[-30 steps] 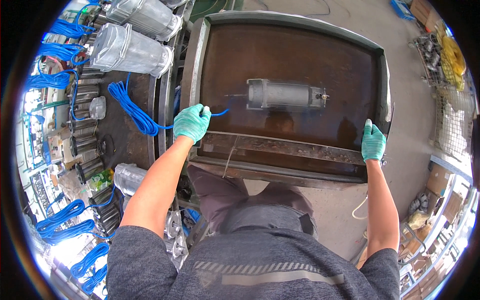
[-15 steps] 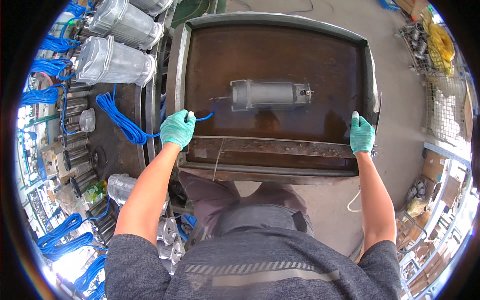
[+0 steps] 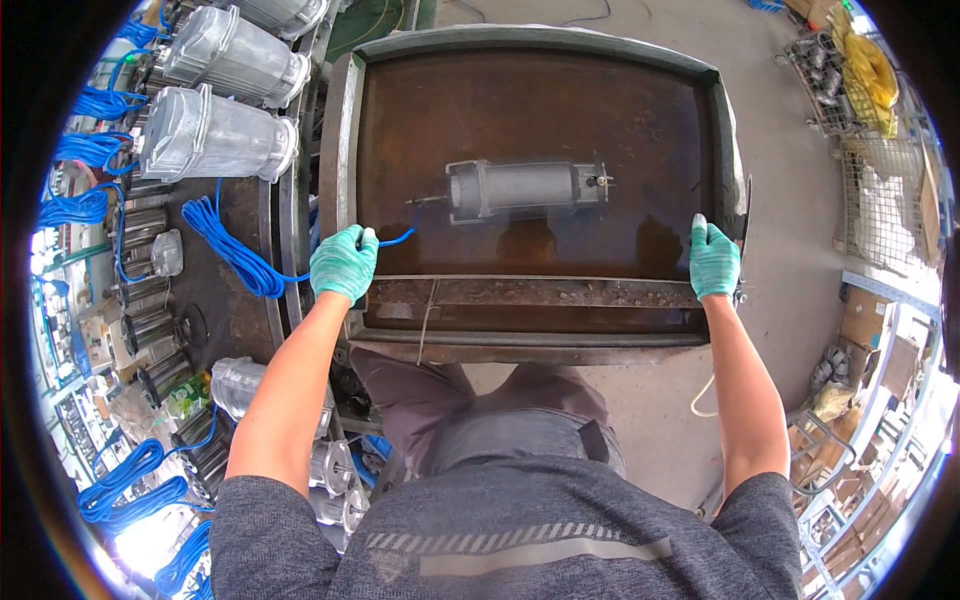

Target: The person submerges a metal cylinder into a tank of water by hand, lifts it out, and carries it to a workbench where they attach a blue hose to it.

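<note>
A rectangular metal tank (image 3: 345,150) with a raised rim stands in front of me. A grey cylindrical motor housing (image 3: 525,188) lies on its side in it, hazy as if under liquid, its shaft pointing left. My left hand (image 3: 343,263), in a green glove, is closed on the tank's left rim. From beneath that hand a blue cable (image 3: 397,238) pokes out towards the housing and runs left to a coil. My right hand (image 3: 714,260), also gloved in green, is closed on the right rim, thumb upward. A rusty crossbar (image 3: 560,292) spans the tank between both hands.
To the left, bagged motor housings (image 3: 215,135) stand along a bench, with several blue cable coils (image 3: 235,250) beside them. Wire mesh baskets (image 3: 880,200), one with yellow plastic (image 3: 868,70), are at the right. Shelving with cartons (image 3: 865,318) stands farther down the right side.
The whole scene has shifted slightly left in the view. Both hands keep their places on the tank rim, and the housing lies as before.
</note>
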Demonstrator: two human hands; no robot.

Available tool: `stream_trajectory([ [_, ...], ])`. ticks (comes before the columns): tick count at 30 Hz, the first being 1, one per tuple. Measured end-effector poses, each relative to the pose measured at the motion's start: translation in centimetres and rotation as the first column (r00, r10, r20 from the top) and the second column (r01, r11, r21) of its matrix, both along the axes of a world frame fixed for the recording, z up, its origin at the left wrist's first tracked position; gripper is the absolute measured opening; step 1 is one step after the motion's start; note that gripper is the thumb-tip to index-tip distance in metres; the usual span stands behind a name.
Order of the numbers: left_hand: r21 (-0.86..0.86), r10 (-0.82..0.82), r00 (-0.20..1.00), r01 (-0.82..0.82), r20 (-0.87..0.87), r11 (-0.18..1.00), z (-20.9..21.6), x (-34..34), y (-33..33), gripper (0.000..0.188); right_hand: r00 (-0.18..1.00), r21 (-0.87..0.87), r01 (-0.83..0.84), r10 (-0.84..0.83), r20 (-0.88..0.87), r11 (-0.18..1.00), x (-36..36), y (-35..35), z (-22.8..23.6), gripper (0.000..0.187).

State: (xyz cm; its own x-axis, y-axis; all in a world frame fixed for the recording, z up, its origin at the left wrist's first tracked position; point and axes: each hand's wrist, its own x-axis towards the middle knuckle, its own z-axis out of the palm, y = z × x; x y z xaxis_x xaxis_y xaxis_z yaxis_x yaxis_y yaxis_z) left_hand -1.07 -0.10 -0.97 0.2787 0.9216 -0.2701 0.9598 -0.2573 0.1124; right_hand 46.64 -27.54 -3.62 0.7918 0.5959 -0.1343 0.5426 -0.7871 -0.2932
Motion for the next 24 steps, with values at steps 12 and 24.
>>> stream_trajectory([
  [12,0.007,-0.027,1.000,0.027,0.000,1.000,0.4,-0.3,0.0,0.036,1.000,0.002,0.005,-0.005,0.013,1.000,-0.1,0.1,-0.3,0.055],
  [24,-0.015,-0.019,0.998,0.020,0.064,1.000,0.5,-1.1,0.1,0.036,0.932,-0.094,-0.359,0.361,0.010,0.929,-2.9,6.2,2.3,0.047],
])
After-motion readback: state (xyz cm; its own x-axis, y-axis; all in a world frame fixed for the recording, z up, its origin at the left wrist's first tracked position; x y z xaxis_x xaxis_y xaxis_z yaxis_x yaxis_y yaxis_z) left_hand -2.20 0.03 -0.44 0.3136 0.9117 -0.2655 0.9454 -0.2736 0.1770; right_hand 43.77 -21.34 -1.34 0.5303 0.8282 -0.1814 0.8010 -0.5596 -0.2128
